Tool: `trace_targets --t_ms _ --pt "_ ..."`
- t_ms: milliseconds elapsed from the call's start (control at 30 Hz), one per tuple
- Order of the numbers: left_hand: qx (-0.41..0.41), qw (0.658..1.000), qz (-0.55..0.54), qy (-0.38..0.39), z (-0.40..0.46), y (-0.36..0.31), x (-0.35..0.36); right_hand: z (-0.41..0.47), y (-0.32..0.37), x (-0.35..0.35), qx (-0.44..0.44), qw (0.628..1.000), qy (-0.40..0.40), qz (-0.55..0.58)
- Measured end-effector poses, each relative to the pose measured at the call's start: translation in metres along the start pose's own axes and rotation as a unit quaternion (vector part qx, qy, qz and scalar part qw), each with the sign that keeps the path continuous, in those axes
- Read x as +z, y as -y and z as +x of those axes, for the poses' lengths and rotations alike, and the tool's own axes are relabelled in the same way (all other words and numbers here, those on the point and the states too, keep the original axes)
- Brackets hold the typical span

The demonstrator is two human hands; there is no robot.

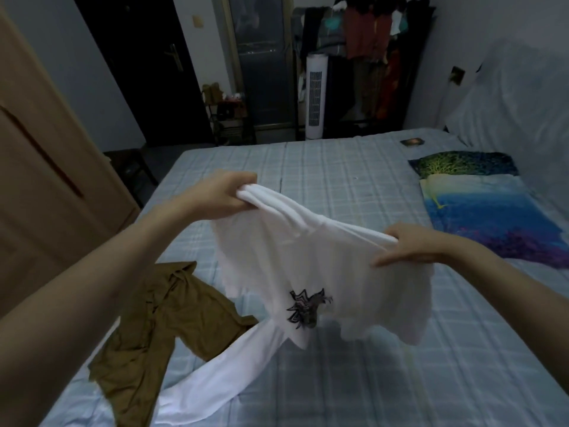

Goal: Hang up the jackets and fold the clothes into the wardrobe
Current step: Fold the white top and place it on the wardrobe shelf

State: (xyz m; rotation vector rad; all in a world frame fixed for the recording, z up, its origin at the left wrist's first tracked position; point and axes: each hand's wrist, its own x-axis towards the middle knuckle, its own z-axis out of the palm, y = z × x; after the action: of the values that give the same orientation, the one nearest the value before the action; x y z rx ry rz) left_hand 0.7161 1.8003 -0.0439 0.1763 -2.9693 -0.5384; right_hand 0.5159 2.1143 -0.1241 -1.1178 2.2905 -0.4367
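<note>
Aloft, left hand [223, 195] and right hand [409, 245] grip white shirt [308, 266] (edges bunched).

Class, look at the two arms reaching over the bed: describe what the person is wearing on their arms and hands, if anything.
Both forearms are bare as far as the picture shows: no sleeve reaches into view on either side. The left hand and the right hand wear no gloves, and no watch, bracelet or ring can be seen on the parts that show. Any sleeve higher up lies outside the frame.
</note>
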Motion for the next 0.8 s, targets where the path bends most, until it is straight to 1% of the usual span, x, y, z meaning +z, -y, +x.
trace_targets --t_ms 33,67,100,133,167,200,233,267,333,367,400,467,533,567,600,633,700,767,800 --pt "-0.005 0.999 0.038 -0.013 -0.001 0.003 -0.004 0.006 -0.003 0.001 0.001 0.997 0.012 -0.074" --pt "-0.011 0.996 0.085 -0.026 -0.003 0.005 -0.01 0.012 -0.006 0.001 -0.002 0.99 -0.005 -0.14" --pt "-0.016 0.989 0.142 -0.036 -0.005 0.007 -0.016 0.017 -0.012 0.0 -0.004 0.982 -0.049 -0.182" --pt "-0.015 0.98 0.194 -0.037 -0.007 0.01 -0.021 0.02 -0.017 -0.003 -0.009 0.979 -0.102 -0.177" --pt "-0.009 0.974 0.225 -0.028 -0.01 0.014 -0.026 0.02 -0.023 -0.006 -0.015 0.977 -0.161 -0.14" --pt "-0.002 0.972 0.235 -0.014 -0.012 0.019 -0.031 0.019 -0.027 -0.008 -0.023 0.975 -0.204 -0.089" --pt "0.003 0.974 0.226 0.002 -0.015 0.025 -0.034 0.02 -0.03 -0.009 -0.026 0.972 -0.229 -0.046" --pt "0.004 0.979 0.203 0.02 -0.017 0.031 -0.037 0.021 -0.031 -0.009 -0.03 0.971 -0.235 -0.022" --pt "-0.018 0.989 0.137 0.051 -0.02 0.043 -0.043 0.025 -0.03 -0.006 -0.042 0.975 -0.214 -0.038" --pt "-0.034 0.99 0.121 0.062 -0.021 0.051 -0.045 0.026 -0.03 -0.003 -0.048 0.975 -0.209 -0.055" --pt "-0.044 0.988 0.133 0.068 -0.021 0.058 -0.048 0.024 -0.03 -0.002 -0.054 0.975 -0.204 -0.069" --pt "-0.06 0.979 0.185 0.063 -0.026 0.074 -0.047 0.019 -0.033 -0.003 -0.063 0.972 -0.17 -0.148" --pt "-0.095 0.976 0.193 0.035 -0.033 0.09 -0.042 0.016 -0.04 0.0 -0.043 0.955 -0.113 -0.27" --pt "-0.118 0.973 0.197 0.027 -0.037 0.096 -0.04 0.016 -0.047 -0.001 -0.029 0.947 -0.113 -0.3" --pt "-0.13 0.969 0.209 0.028 -0.039 0.1 -0.038 0.017 -0.056 -0.003 -0.013 0.944 -0.139 -0.298" --pt "-0.137 0.963 0.23 0.039 -0.041 0.104 -0.036 0.017 -0.063 -0.006 0.008 0.948 -0.172 -0.269" --pt "-0.149 0.957 0.241 0.054 -0.04 0.108 -0.031 0.019 -0.075 -0.013 0.069 0.955 -0.221 -0.185" --pt "-0.148 0.961 0.227 0.05 -0.037 0.104 -0.023 0.021 -0.083 -0.016 0.12 0.963 -0.223 -0.089" --pt "-0.152 0.963 0.213 0.054 -0.035 0.1 -0.019 0.019 -0.085 -0.014 0.129 0.967 -0.214 -0.051"
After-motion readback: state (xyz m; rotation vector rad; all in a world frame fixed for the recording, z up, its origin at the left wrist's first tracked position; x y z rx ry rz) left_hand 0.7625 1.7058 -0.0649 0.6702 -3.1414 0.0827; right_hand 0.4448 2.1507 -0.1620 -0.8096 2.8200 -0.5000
